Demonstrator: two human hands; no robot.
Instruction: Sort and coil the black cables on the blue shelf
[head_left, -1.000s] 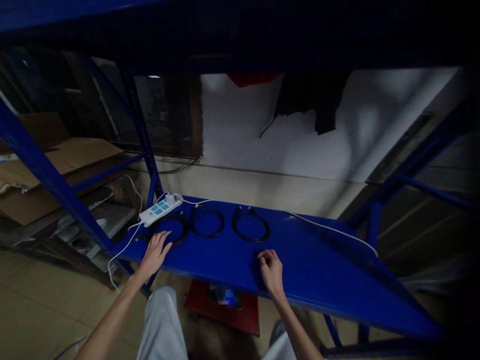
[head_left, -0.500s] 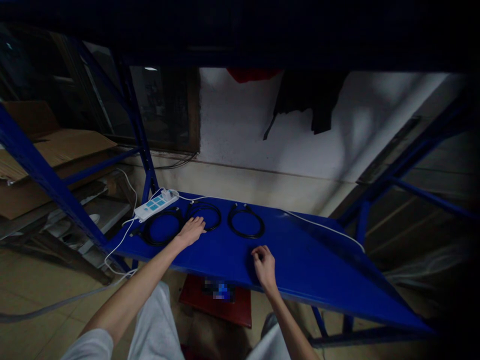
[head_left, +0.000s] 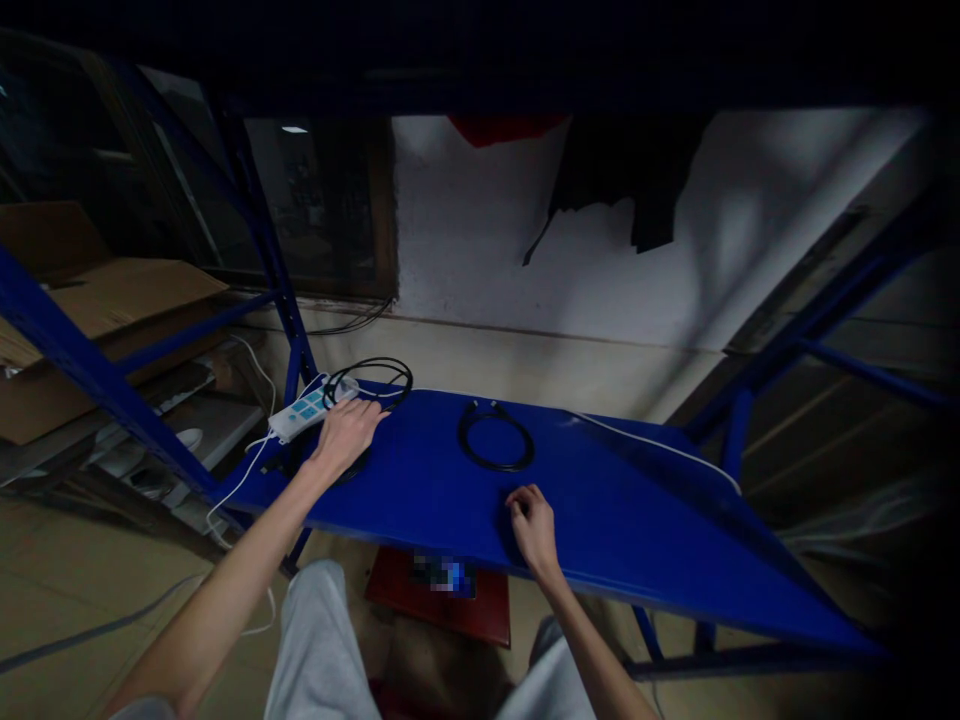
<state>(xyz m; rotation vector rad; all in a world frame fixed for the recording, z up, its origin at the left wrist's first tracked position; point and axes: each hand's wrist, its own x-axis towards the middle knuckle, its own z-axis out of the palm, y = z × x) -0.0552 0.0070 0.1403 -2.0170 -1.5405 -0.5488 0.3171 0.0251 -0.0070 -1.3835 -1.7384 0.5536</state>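
Observation:
My left hand (head_left: 343,432) grips a coiled black cable (head_left: 369,381) and holds it lifted above the blue shelf (head_left: 615,530), near the white power strip (head_left: 310,404). Under that hand another black coil (head_left: 341,468) lies on the shelf, mostly hidden. A third black coil (head_left: 495,448) lies flat in the shelf's middle. My right hand (head_left: 532,525) rests on the shelf near its front edge, fingers curled in, a short way in front of that coil; I see nothing in it.
A white cord (head_left: 652,448) runs along the back of the shelf from the power strip. Blue rack posts (head_left: 274,260) stand at left. Cardboard sheets (head_left: 112,300) lie on the neighbouring rack. A red box (head_left: 450,600) sits on the floor below.
My left hand moved from the leftmost coil to the middle coil, took hold of it and lifted it toward the power strip. My right hand stayed put.

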